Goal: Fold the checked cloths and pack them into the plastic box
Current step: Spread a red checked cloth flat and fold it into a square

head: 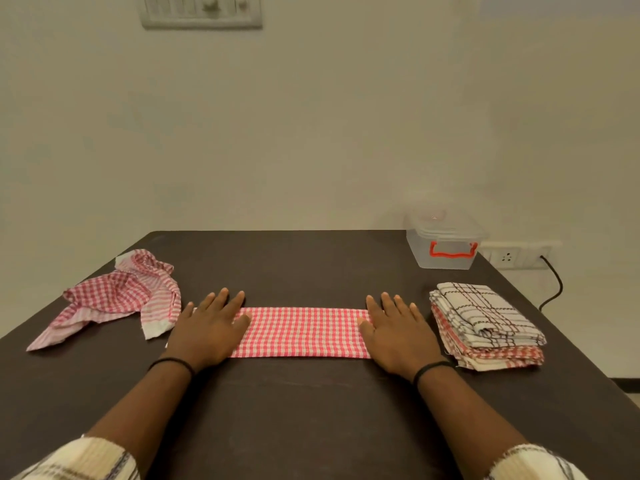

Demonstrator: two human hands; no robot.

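a dark brown table (311, 403) stands against a plain cream wall (311, 133), with a blurred switch plate (201, 10) high up and a wall socket (507, 257) to the right, a black cable (554, 282) hanging from it. at the far right corner of the table sits the clear plastic box (445, 245) with its lid on and an orange-red handle. near the right edge lies a stack of folded cloths (485, 327), a white one with dark checks on top of red checked ones. on the left lies a crumpled red checked cloth (117, 296). in the middle, a red checked cloth folded into a long strip (301, 332) lies flat. the left hand (211, 327) rests flat on its left end, fingers straight and spread; the right hand (398, 330) lies flat at its right end, fingers likewise straight. each wrist wears a black band, and cream checked sleeves show at the bottom.
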